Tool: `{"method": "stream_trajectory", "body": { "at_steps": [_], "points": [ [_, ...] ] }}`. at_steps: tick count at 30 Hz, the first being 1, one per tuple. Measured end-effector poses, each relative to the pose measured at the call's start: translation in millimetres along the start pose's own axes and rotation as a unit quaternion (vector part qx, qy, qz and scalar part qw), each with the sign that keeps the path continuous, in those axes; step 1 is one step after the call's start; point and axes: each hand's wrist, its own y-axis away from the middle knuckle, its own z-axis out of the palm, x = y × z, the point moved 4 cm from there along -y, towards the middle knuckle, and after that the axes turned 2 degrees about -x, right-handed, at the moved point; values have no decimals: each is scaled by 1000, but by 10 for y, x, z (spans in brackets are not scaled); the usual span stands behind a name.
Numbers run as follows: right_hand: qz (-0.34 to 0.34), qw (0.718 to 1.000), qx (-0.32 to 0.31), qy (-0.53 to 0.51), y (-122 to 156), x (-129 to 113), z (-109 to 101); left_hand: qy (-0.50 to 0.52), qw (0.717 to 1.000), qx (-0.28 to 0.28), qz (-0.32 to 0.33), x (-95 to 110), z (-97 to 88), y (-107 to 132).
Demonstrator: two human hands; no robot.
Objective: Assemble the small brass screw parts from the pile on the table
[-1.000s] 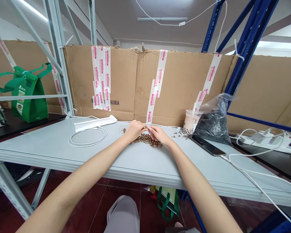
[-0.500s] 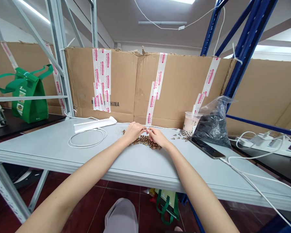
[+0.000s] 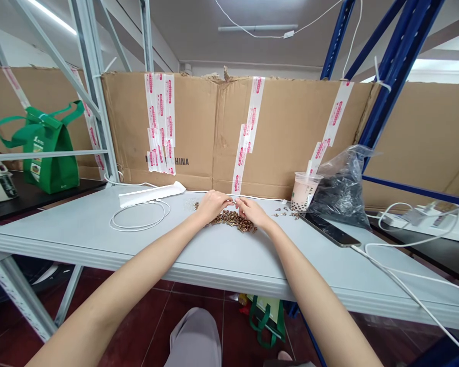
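Note:
Both hands meet above the back edge of a heap of small brass-coloured screws [image 3: 233, 221] on the grey tabletop. My left hand [image 3: 214, 206] is closed, with its thumb and forefinger pinching a small metal screw [image 3: 233, 202]. From the other side, my right hand [image 3: 251, 210] is closed in a pinch at the same spot. What lies in its fingertips is too small to make out. A few loose screws [image 3: 196, 205] lie left of my left hand, beside a clear plastic patch. Several small silvery pieces [image 3: 285, 214] are scattered to the right.
A bubble tea cup [image 3: 303, 192], a plastic bag of dark pieces [image 3: 340, 191] and a phone [image 3: 329, 229] on a white cable stand at right. Left lie a coiled white cable [image 3: 139, 228] and a white paper sleeve [image 3: 153, 194]. Cardboard [image 3: 199, 117] walls the back.
The fingertips have parted slightly, so a small metal piece shows between them. The view has shifted a little; the heap and other objects stay where they were.

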Motion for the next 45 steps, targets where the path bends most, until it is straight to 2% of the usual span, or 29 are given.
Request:
{"method": "stream_trajectory", "body": {
  "at_steps": [6,11,15,19,24,27,29,34,40,45],
  "points": [
    [-27,999,-20,-7,-37,14,34,-12,1000,0,25,7,34,7],
    [1,998,-29,-61,-38,50,44,-12,1000,-5,26,20,69,7],
    [-12,992,-44,-115,-29,7,53,-2,1000,-5,3,10,31,-4],
    [-20,988,-53,-141,-6,-35,76,5,999,-24,21,20,19,-3],
    [0,997,-50,-63,29,-15,68,1,999,-28,30,33,45,2],
    [9,1000,-13,-11,20,1,8,2,999,-28,20,28,38,2],
    [-3,1000,-3,-22,8,-14,-16,4,1000,-24,11,17,20,1],
    [-42,998,-25,-44,-9,-55,12,8,1000,-24,15,11,4,2],
    [-12,1000,-6,-10,-2,-17,-3,26,998,-36,34,32,45,11],
    [-22,999,-15,-41,10,-29,-38,21,999,-37,22,-7,53,12]
  ]
}}
